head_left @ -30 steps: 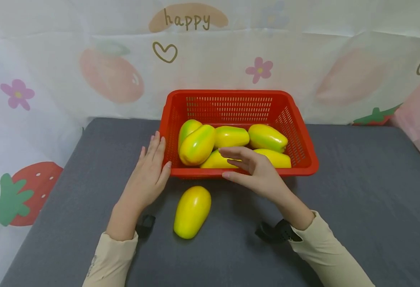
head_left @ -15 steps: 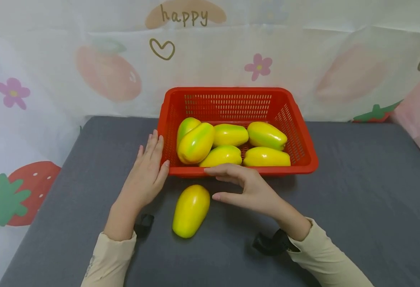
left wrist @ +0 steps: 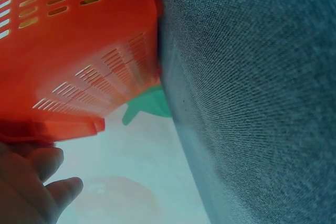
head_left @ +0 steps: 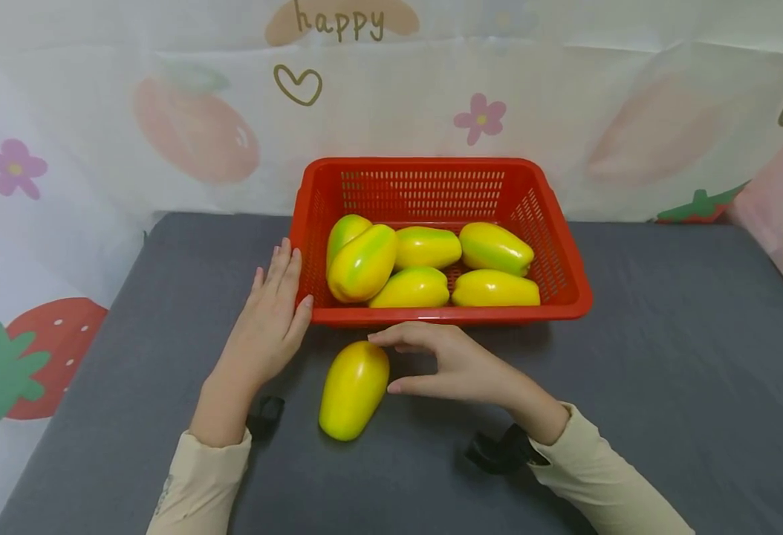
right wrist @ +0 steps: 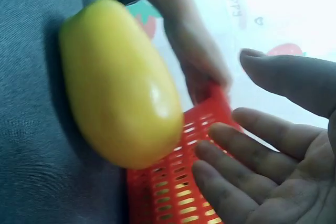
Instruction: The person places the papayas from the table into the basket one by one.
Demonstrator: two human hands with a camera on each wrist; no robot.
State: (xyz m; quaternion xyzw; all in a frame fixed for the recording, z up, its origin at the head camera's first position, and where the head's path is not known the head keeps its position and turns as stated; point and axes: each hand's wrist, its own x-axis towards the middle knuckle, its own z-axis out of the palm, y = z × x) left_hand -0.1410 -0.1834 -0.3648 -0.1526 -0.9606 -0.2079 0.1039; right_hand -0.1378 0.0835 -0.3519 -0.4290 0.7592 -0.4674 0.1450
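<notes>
A yellow papaya (head_left: pixel 354 391) lies on the dark grey cloth in front of a red plastic basket (head_left: pixel 418 315). My right hand (head_left: pixel 455 365) is just right of this papaya, with thumb and fingers spread apart and nothing held. In the right wrist view the palm (right wrist: pixel 294 182) faces the papaya (right wrist: pixel 118 87), with a gap between them. My left hand (head_left: pixel 258 327) rests along the basket's left side, its fingers fairly straight against the rim. The left wrist view shows only some of its fingers (left wrist: pixel 44 161), under the basket's rim (left wrist: pixel 58 128).
Several yellow-green papayas (head_left: pixel 495 288) lie inside the basket; one at the left (head_left: pixel 363 264) leans on others. A printed curtain (head_left: pixel 378 89) hangs behind the table (head_left: pixel 686 357). Black wrist straps with camera mounts (head_left: pixel 501 449) sit at both wrists.
My right hand has moved from over the basket's front rim down and left, to beside the papaya on the cloth. My left hand stays at the basket's side. The head view has tilted slightly.
</notes>
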